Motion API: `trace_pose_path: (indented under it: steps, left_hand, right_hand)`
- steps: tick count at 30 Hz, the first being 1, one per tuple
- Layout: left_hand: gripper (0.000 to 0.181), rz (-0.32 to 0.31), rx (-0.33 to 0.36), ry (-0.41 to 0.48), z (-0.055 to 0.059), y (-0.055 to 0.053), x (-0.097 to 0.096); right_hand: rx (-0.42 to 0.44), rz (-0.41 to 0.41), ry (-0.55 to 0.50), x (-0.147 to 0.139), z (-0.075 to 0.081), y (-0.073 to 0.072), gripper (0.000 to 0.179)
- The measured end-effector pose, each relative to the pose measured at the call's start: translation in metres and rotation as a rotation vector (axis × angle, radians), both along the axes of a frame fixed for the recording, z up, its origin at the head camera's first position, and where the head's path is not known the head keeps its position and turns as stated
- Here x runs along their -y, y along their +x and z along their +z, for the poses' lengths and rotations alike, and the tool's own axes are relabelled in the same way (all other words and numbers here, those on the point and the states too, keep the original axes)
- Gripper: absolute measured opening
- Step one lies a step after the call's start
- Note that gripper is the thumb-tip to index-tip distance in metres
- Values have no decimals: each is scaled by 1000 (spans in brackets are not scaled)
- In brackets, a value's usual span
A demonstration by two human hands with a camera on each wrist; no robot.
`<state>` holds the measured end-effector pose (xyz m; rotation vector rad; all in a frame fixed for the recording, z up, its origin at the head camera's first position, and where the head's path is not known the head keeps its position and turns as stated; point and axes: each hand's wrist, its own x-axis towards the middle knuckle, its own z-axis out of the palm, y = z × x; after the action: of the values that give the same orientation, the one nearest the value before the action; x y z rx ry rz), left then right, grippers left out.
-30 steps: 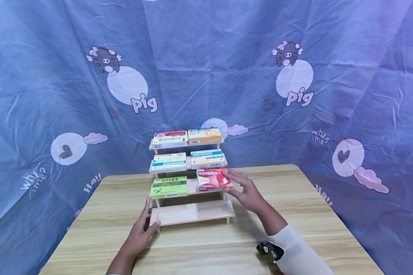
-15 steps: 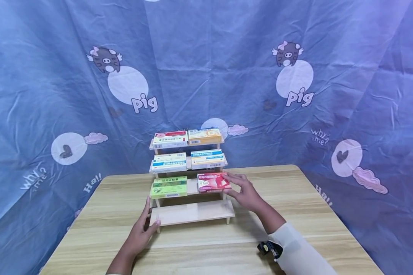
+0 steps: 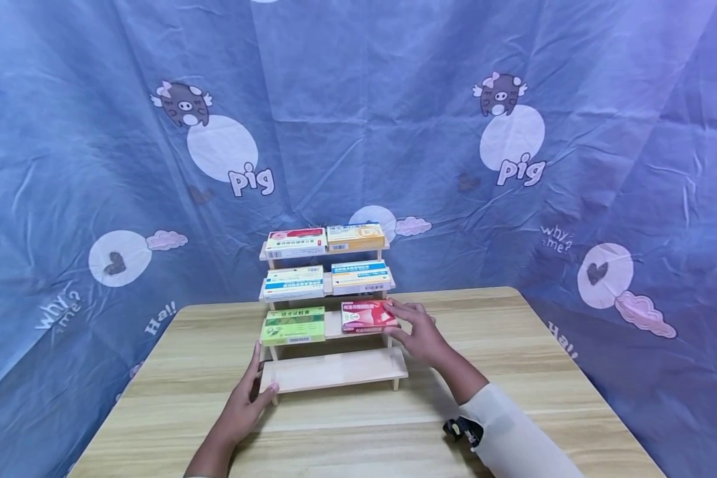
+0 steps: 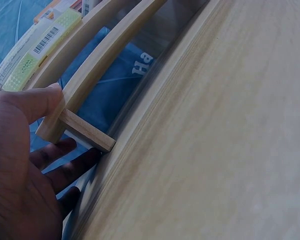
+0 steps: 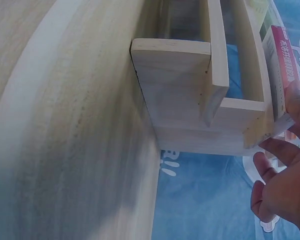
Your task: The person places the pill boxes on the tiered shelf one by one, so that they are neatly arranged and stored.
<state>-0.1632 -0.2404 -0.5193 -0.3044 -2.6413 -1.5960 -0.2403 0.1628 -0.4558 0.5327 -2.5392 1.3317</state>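
A stepped wooden rack (image 3: pixel 334 370) stands on the table. On its second-lowest tier, at the right, lies a red-and-pink medicine box (image 3: pixel 367 317); my right hand (image 3: pixel 423 335) holds it at its right end, thumb at the front corner and index finger on top. The right wrist view shows that box (image 5: pixel 285 65) lying along the tier beside the thumb. My left hand (image 3: pixel 243 405) grips the left end of the lowest tier. In the left wrist view, its thumb lies on the wooden board (image 4: pixel 85 82), with the other fingers below, beside the short leg (image 4: pixel 87 130).
Left of the red box lies a green medicine box (image 3: pixel 293 325). Two white-and-blue boxes (image 3: pixel 293 283) lie one tier up. The top tier bears a red-and-white box (image 3: pixel 295 243) and an orange-and-white box (image 3: pixel 355 237). A blue printed cloth (image 3: pixel 358 133) hangs behind the wooden table (image 3: pixel 484 372).
The red-and-pink box has come down and slightly left onto its tier, and the right hand has moved with it. My left hand keeps its place on the rack.
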Motion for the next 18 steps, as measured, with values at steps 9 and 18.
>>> trace_pose_path:
  steps: [9, 18]
  left_hand:
    - [94, -7, -3, 5, 1, 0, -1]
    - [94, -14, -14, 24, 1, 1, -1]
  right_hand:
    - [23, -6, 25, 3, -4, -3, 61]
    - [36, -2, 49, 5, -5, -4, 62]
